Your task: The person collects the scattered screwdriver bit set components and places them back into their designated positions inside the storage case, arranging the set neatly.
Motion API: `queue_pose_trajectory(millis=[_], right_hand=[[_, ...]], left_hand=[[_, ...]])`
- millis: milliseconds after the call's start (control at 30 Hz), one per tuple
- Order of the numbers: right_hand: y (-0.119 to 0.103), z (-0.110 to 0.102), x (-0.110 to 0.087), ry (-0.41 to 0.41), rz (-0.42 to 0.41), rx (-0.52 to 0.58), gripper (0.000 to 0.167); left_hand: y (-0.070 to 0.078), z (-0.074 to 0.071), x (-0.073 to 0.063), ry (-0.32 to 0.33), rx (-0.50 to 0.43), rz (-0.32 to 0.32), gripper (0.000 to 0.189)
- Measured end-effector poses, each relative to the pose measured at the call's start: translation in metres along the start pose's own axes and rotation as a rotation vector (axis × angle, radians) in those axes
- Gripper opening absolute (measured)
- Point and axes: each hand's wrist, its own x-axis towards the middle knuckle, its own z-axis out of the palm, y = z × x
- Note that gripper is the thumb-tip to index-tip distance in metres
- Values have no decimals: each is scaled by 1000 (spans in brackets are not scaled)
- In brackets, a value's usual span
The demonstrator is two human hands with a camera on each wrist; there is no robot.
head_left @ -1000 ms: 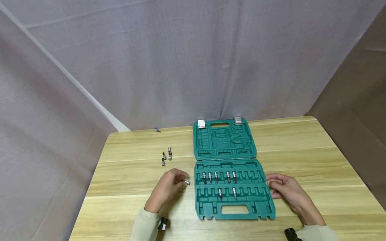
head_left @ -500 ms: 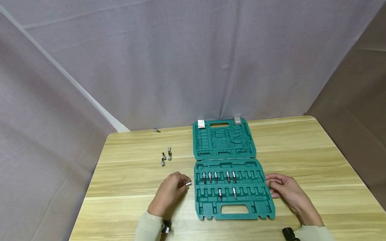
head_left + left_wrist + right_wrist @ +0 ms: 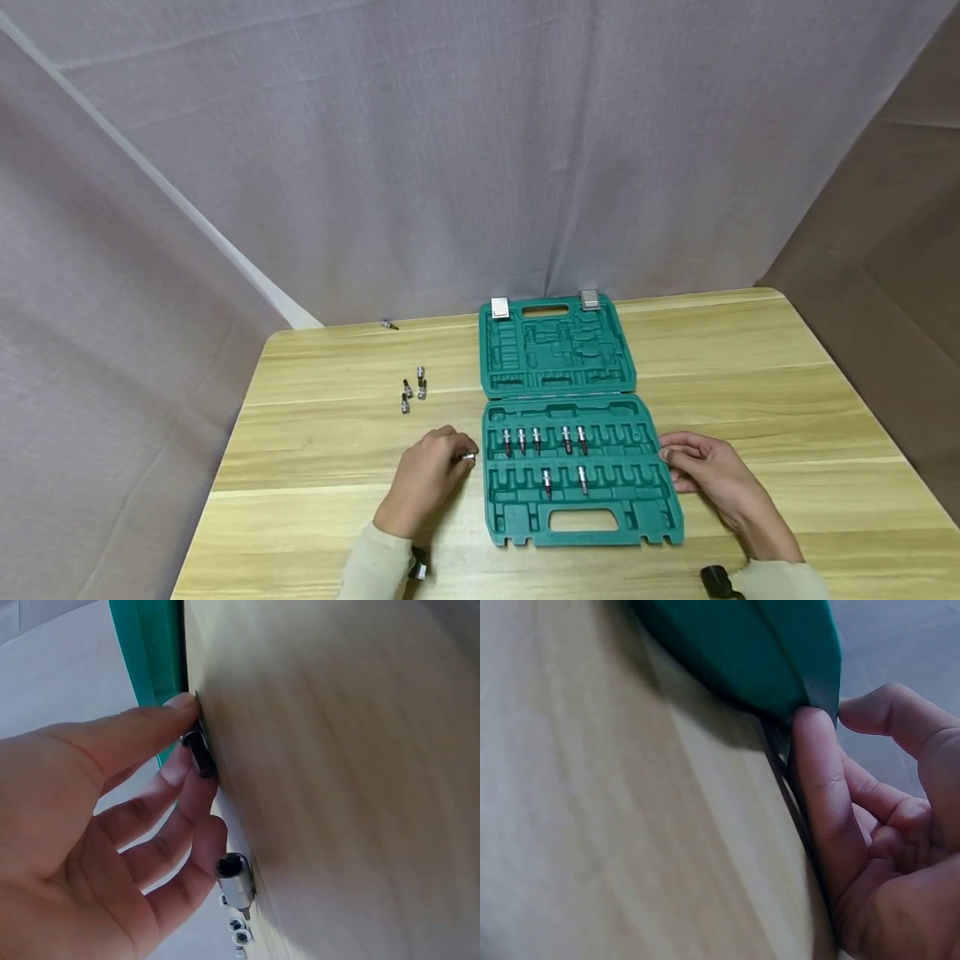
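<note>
A left hand [image 3: 426, 475] pinches a bit [image 3: 201, 754] between thumb and fingers, just beside an open case [image 3: 577, 459], while the right hand [image 3: 708, 468] clamps thumb and fingers on its edge. Seven bits [image 3: 567, 442] sit inside; five others [image 3: 405, 404] lie on the table [image 3: 300, 467]

plain pale cream left sleeve [image 3: 375, 565], matching right sleeve [image 3: 782, 581], stubby black gadget [image 3: 417, 557] by the first with a whitish patch [image 3: 420, 572], kinda barrel-shaped black thingy [image 3: 717, 580] by the other, left hand [image 3: 429, 471] and right hand [image 3: 716, 475] both bare
</note>
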Motion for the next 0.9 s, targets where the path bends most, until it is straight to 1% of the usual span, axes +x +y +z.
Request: queue_pose_trajectory(millis=[67, 167, 300, 500, 567, 667, 900], right_hand=[[0, 0, 0, -1, -1, -1, 40], [0, 0, 0, -1, -2, 1, 41], [0, 0, 0, 3, -2, -1, 41], [0, 0, -1, 8, -1, 0, 40], [0, 0, -1, 5, -2, 1, 40], [1, 0, -1, 1, -3, -2, 41], [1, 0, 1, 3, -10, -22, 42]], left_hand=[[1, 0, 0, 9, -9, -6, 7], [3, -1, 1, 27, -40, -33, 6], [8, -4, 5, 56, -84, -71, 7], [17, -8, 11, 93, -117, -107, 11], [20, -9, 12, 107, -134, -113, 11], [26, -10, 14, 120, -178, -105, 11], [40, -18, 22, 120, -282, -105, 12]])
